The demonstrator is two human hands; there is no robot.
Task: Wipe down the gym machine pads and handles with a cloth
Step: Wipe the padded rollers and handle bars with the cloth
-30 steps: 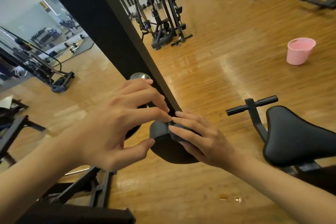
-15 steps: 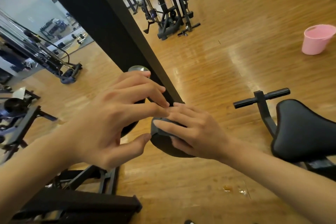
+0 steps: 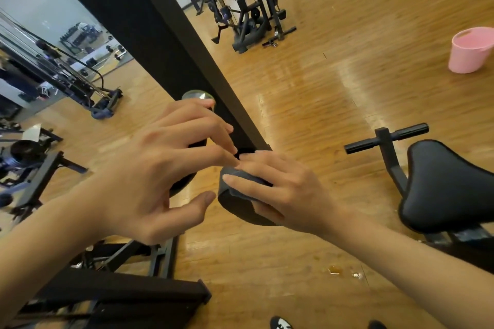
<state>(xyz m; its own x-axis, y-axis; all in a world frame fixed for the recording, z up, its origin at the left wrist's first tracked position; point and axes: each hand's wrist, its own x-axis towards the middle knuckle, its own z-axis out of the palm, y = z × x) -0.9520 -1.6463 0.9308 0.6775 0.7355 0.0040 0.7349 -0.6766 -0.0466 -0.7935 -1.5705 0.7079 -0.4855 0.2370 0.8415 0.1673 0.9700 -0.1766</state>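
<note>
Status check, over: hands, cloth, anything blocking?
Left hand open, fingertips by the black upright. Right hand grips grey cloth over round pad. Nothing blocking the pad.

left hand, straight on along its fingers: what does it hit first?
Most likely the fingertips of the right hand, which holds the cloth on the pad. The left hand looks nearly against them. The black upright stands just behind; depth is unclear.

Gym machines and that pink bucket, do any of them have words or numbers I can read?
No readable text anywhere.
Pink plastic bucket: no writing shows.
Black padded seat: no writing shows.
Pale tag at the far left: too blurred to read.
</note>
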